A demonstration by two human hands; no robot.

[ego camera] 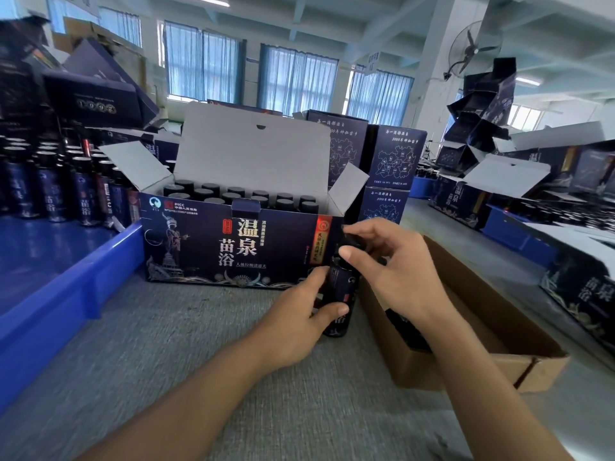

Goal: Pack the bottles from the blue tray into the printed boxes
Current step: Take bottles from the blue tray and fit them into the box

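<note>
Bottle [342,287] held in both hands just in front of the printed box [213,247], at about 4 o'clock from the box's centre. Your left hand [299,324] is curled round the lower body with the thumb across the label; your right hand [392,267] pinches the cap [347,242] from above between thumb and fingertips; whether the base touches the grey table [166,354] cannot be told.

The step in hand appears to be checking or tightening the cap before loading. Grip low and firm with the left so the body does not turn; twist with the right alone; hold the bottle upright. Then lift it clear of the box's front wall, toward 11 o'clock, and lower it straight down into a free cell. The rows of black caps [233,196] fill most of the box, and no gap can be made out from here, so look before you lower.

The bottle is slim, glossy and dark navy, with pale printed characters, a small red mark and a black cap. Matching bottles [50,191] stand crowded at the far end of the blue tray [66,294], at 9 o'clock; an open brown carton [499,327] lies at 3 o'clock, beside your right forearm.
</note>
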